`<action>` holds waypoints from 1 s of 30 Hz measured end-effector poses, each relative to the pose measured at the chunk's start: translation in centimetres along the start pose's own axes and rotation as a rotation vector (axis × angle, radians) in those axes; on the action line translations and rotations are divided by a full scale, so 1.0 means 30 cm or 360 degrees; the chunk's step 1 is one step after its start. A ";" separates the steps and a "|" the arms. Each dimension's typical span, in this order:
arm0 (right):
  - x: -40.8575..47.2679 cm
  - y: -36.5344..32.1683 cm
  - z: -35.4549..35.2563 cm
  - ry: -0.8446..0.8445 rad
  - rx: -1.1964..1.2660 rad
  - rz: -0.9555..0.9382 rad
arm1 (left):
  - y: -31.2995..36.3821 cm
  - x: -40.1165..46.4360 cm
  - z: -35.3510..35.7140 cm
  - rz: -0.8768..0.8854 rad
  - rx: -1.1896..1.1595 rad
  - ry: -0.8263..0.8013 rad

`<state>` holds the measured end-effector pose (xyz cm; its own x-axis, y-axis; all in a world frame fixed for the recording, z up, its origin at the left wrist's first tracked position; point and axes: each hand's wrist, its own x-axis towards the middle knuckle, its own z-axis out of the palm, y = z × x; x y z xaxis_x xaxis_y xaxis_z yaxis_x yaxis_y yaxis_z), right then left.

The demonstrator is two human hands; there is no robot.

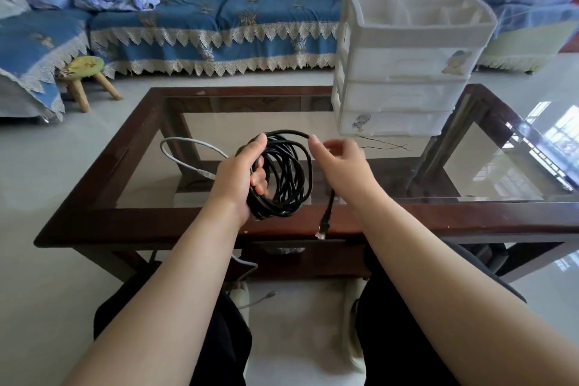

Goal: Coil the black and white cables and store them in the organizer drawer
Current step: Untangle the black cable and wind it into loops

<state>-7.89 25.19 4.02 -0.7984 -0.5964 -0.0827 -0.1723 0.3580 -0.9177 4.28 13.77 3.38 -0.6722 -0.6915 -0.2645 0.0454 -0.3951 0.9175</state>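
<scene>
The white cable (181,152) passes behind the left hand (239,178), hidden.

The black cable (286,178) at the frame's centre has a matt, rubbery-looking jacket and a clear plastic plug. The white cable (180,155) to its left looks smooth. The counter (103,172) is dark, glossy wood framing a reflective glass top. At upper right the organizer (404,72) is translucent white plastic. The sofa (200,28) wears blue cloth edged with lace; the stool (83,78) has pale wooden legs.
</scene>
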 end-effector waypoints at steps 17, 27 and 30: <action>0.174 -0.047 -0.047 -0.1138 -0.0655 -0.0611 | 0.051 0.118 0.103 -0.0165 0.1127 -0.0708; 0.215 -0.026 -0.078 -0.1140 -0.0991 -0.0609 | -0.002 0.156 0.124 -0.0146 0.1042 -0.0841; 0.210 -0.018 -0.065 -0.1064 -0.1207 -0.0560 | -0.022 0.162 0.125 -0.0071 0.1065 -0.0830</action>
<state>-13.94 22.64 4.76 -0.1952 -0.9435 -0.2678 -0.8287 0.3047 -0.4695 -1.80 12.93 2.61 -0.9251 -0.2514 -0.2846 -0.3255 0.1392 0.9352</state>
